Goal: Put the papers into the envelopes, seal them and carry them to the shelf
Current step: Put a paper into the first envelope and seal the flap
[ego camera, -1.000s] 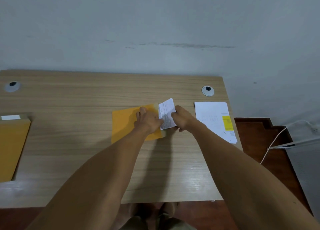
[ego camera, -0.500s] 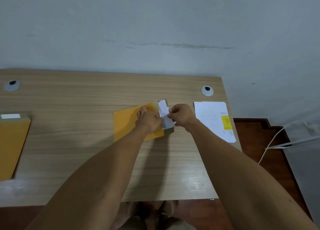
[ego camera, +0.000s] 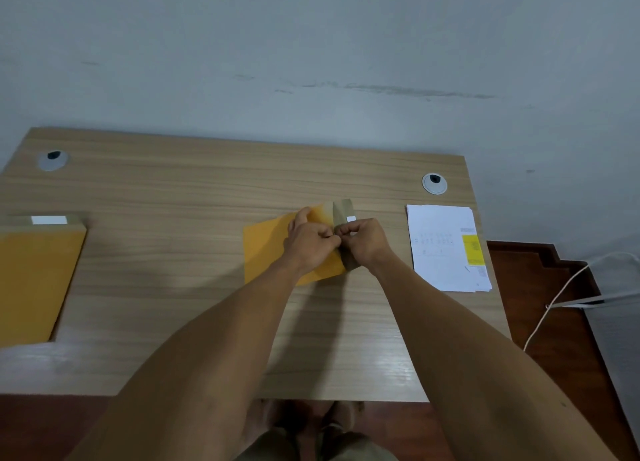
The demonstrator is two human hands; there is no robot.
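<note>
Here both hands, left hand point(ego camera: 308, 242) and right hand point(ego camera: 363, 242), pinch the envelope point(ego camera: 266, 249) on the wooden desk point(ego camera: 207, 190).

Orange envelope point(ego camera: 270, 249) (flap lifted); papers point(ego camera: 440, 245) beside.

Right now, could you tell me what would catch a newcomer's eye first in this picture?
Both hands, left and right, meet at the middle of the wooden desk, working at the open end of a yellow envelope whose flap stands up. A stack of white papers with a yellow patch lies near the desk's right edge, and a second envelope lies at the far left.
</note>
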